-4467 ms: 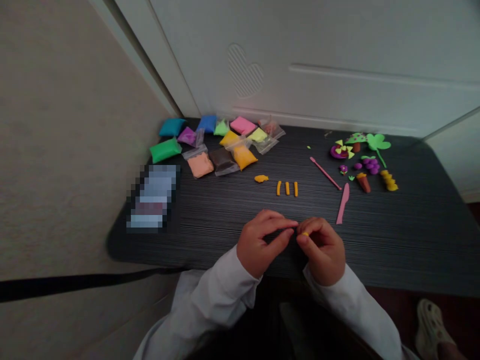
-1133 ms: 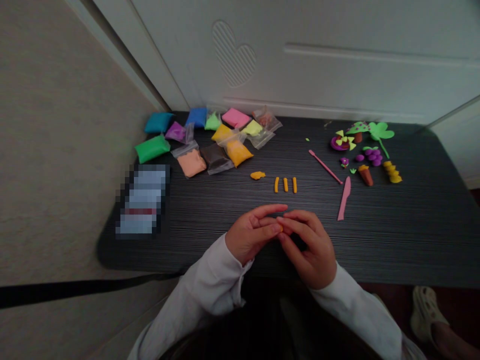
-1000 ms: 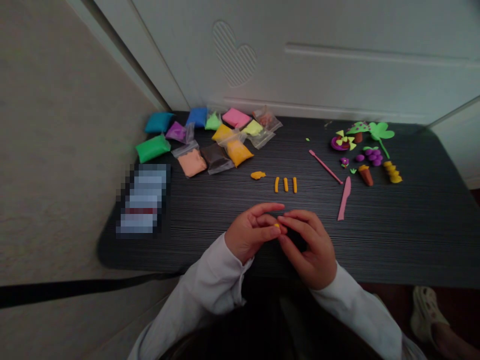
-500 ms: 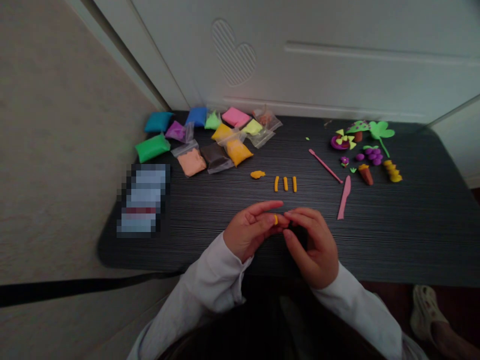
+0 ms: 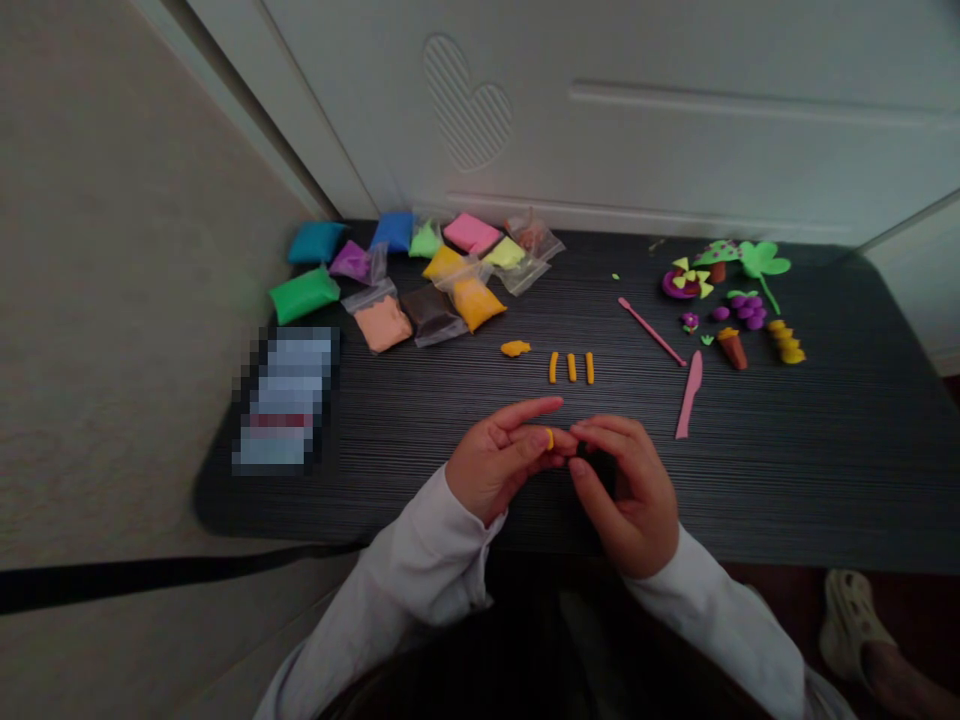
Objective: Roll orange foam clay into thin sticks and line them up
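Between the thumb and fingers of my left hand [image 5: 504,455] is a small piece of yellow clay [image 5: 550,439], mostly covered by the thumb. My right hand [image 5: 626,485] is beside it, its fingertips touching the left fingertips and its thumb held apart, with nothing visible in it. Beyond the hands, three short yellow clay sticks [image 5: 571,367] lie side by side on the dark table [image 5: 420,430]. An irregular lump of yellow clay [image 5: 515,348] sits to their left. A pink plastic knife [image 5: 689,395] and a thin pink modelling tool [image 5: 651,331] lie to the right.
Several bags of coloured clay, including a green one [image 5: 305,295] and a peach one [image 5: 383,322], fill the back left. A pixelated phone-like object [image 5: 286,400] lies at the left. Small clay models, among them purple grapes [image 5: 748,310] and a green flower [image 5: 763,260], stand at the back right.
Almost nothing differs. Both hands keep the same pose around the yellow clay, with only a very slight shift of the fingers.
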Action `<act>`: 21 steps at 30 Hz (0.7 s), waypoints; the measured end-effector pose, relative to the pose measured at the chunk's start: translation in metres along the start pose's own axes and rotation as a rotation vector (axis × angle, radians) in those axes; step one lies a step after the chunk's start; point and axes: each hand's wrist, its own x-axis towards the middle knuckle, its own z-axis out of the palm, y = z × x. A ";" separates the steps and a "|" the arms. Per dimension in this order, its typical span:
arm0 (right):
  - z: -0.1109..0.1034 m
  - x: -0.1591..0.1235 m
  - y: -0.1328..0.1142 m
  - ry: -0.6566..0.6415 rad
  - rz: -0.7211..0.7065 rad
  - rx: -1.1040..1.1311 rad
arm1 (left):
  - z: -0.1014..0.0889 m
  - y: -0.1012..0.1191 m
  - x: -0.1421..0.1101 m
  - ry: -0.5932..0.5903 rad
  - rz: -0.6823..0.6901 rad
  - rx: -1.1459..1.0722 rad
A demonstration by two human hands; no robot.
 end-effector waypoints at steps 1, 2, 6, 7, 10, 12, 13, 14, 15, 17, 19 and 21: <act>0.000 0.000 0.000 0.003 0.000 0.004 | 0.000 0.000 0.000 -0.003 0.001 0.001; 0.000 0.000 0.000 0.005 0.000 0.006 | 0.000 0.000 0.000 -0.007 0.007 0.007; 0.000 0.000 0.000 -0.012 0.011 0.001 | -0.003 -0.001 0.002 -0.026 0.085 0.060; 0.000 0.001 0.000 -0.019 0.009 -0.004 | -0.004 -0.002 0.003 -0.031 0.107 0.076; 0.000 0.001 -0.001 -0.034 -0.011 -0.025 | -0.006 -0.003 0.004 -0.035 0.124 0.104; 0.001 0.001 -0.001 -0.050 -0.030 -0.040 | -0.005 -0.003 0.004 -0.034 0.102 0.095; 0.002 0.001 -0.001 -0.057 -0.042 -0.047 | -0.005 -0.003 0.003 -0.034 0.085 0.085; 0.002 0.001 -0.001 -0.062 -0.054 -0.055 | -0.004 -0.003 0.003 -0.034 0.065 0.077; 0.003 0.001 0.000 -0.064 -0.064 -0.065 | -0.004 -0.003 0.002 -0.033 0.042 0.073; 0.004 0.001 0.001 -0.054 -0.081 -0.086 | -0.003 -0.003 0.002 -0.029 0.004 0.081; 0.006 0.000 0.002 -0.036 -0.094 -0.110 | -0.003 -0.003 0.002 -0.029 -0.019 0.098; 0.006 0.000 0.002 -0.014 -0.103 -0.131 | -0.003 -0.004 0.001 -0.036 -0.030 0.109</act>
